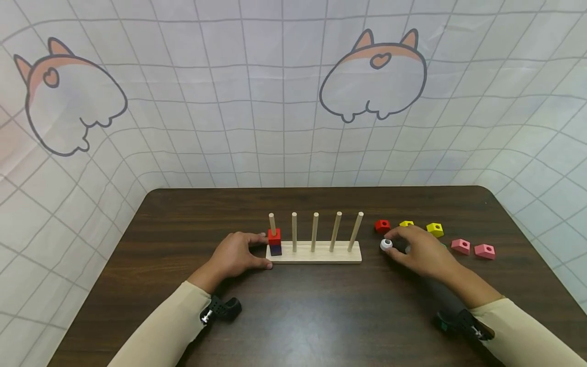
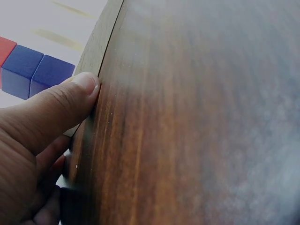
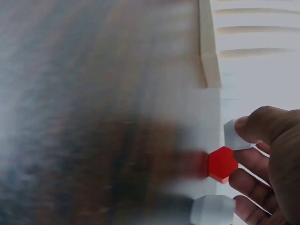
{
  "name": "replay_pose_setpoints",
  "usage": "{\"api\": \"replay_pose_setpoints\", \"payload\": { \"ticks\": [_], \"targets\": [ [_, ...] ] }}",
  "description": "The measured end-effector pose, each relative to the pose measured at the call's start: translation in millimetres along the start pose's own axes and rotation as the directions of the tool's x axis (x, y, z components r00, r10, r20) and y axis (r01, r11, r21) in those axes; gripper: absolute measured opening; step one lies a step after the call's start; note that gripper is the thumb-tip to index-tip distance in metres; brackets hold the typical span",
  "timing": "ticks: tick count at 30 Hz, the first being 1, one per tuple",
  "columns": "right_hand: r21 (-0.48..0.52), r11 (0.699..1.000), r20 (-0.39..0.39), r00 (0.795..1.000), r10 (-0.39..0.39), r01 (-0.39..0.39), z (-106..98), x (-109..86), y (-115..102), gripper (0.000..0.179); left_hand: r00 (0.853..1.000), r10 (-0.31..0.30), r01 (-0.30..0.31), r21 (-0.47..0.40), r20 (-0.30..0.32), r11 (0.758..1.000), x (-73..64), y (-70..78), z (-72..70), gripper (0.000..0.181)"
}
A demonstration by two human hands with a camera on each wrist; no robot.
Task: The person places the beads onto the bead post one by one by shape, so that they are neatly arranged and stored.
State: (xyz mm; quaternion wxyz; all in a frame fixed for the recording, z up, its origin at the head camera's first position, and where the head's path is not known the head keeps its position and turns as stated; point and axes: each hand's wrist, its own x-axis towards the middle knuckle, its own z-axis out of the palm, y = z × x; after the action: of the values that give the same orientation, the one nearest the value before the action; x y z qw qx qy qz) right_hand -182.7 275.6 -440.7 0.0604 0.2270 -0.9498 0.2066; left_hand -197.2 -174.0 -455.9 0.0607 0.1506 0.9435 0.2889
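A pale wooden peg stand [image 1: 316, 258] with several upright pegs lies on the dark table. Its leftmost peg carries a red block [image 1: 274, 237] above dark blue blocks [image 2: 40, 70]. My left hand [image 1: 236, 255] grips the stand's left end, thumb on the front edge and fingers round behind the stack. Off the right end of the stand, my right hand [image 1: 424, 252] pinches a white block [image 1: 386, 245] with a hole, between thumb and fingertips. Below that grip in the right wrist view sit a loose red block [image 3: 222, 164] and another white block [image 3: 213, 211].
On the right side of the table [image 1: 316, 316] lie yellow blocks [image 1: 435, 230] and pink blocks [image 1: 484, 251], partly behind the right hand. A white tiled-pattern curtain [image 1: 284, 127] rises behind the table's far edge.
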Motion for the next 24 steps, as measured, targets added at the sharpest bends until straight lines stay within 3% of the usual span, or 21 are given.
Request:
{"api": "replay_pose_setpoints", "payload": {
  "ticks": [6, 11, 17, 24],
  "targets": [
    [0.064, 0.998, -0.076, 0.997, 0.01, -0.006, -14, 5.6, -10, 0.027, 1.0, 0.003, -0.003, 0.001, 0.002, 1.0, 0.1, -0.5, -0.1, 0.057],
    [0.122, 0.992, -0.162, 0.987, -0.013, 0.033, -30, 12.5, -25, 0.028, 1.0, 0.007, -0.007, 0.005, -0.003, 1.0, 0.3, -0.5, -0.4, 0.057],
    [0.155, 0.986, -0.193, 0.981, -0.038, 0.068, -47, 22.4, -41, 0.03, 1.0, 0.008, -0.008, 0.012, -0.001, 1.0, 0.4, -1.1, -0.3, 0.057],
    [0.208, 0.964, -0.241, 0.964, -0.112, 0.164, -59, 35.6, -59, 0.031, 1.0, 0.003, -0.003, 0.014, 0.002, 1.0, 0.3, -0.1, -0.7, 0.058]
  ]
}}
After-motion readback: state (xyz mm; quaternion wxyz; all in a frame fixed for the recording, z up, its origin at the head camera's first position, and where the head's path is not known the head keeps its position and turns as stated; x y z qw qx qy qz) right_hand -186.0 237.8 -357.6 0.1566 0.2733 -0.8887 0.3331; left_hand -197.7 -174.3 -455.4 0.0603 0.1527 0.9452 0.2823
